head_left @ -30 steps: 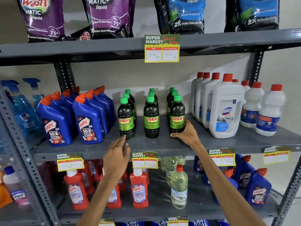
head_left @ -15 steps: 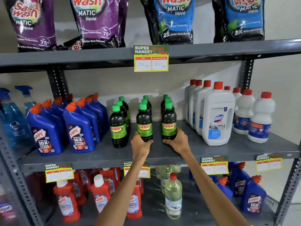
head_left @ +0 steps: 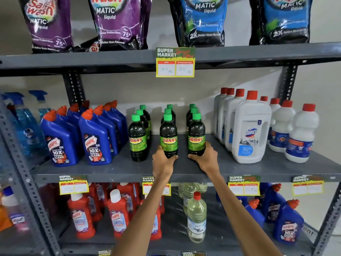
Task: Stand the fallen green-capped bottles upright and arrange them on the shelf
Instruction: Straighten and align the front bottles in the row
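Note:
Dark green-capped "Sunny" bottles stand upright in three rows on the grey middle shelf point(head_left: 230, 169). My left hand point(head_left: 163, 163) grips the base of the middle front bottle point(head_left: 168, 136). My right hand point(head_left: 206, 157) grips the base of the right front bottle point(head_left: 196, 134). The left front bottle point(head_left: 137, 140) stands alone, untouched, with more green-capped bottles lined up behind each front one. No bottle lies on its side in view.
Blue Harpic bottles point(head_left: 96, 139) crowd the shelf to the left, white Domex bottles point(head_left: 251, 130) to the right. Detergent pouches point(head_left: 118, 23) sit on the shelf above. Red bottles and a clear bottle point(head_left: 196, 217) fill the shelf below. Price tags hang from the shelf edges.
My left hand rose from below the shelf edge and closed on the middle front bottle. My right hand stayed on the right front bottle. The camera tilted slightly upward.

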